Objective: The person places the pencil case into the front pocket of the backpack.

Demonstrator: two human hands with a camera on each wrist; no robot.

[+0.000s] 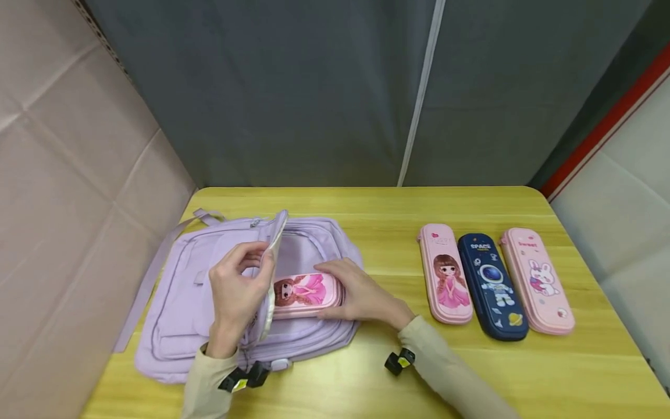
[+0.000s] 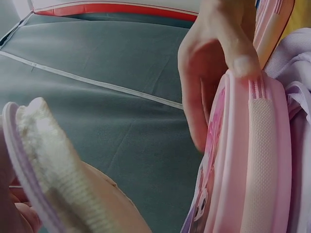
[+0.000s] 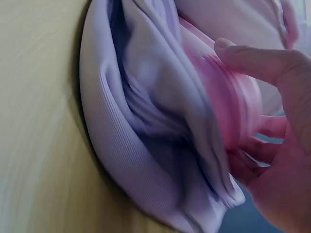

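Note:
A lilac backpack (image 1: 183,291) lies flat on the table, its front pocket flap (image 1: 273,267) raised. My left hand (image 1: 238,285) pinches that flap by its edge; the pale inner lining (image 2: 53,160) faces the left wrist camera. A pink pencil case (image 1: 306,291) with a girl in a pink dress is partly inside the pocket, its left end hidden behind the flap. My right hand (image 1: 361,291) grips the case's right end, thumb on one long side and fingers on the other. In the right wrist view the thumb (image 3: 252,60) lies along the pink case (image 3: 218,102).
Three more pencil cases lie side by side on the right: a pink girl case (image 1: 446,273), a navy space case (image 1: 493,288) and a pink rabbit case (image 1: 538,282). A backpack strap (image 1: 152,285) trails along the left. Grey curtain (image 1: 293,105) hangs behind the yellow table (image 1: 387,233).

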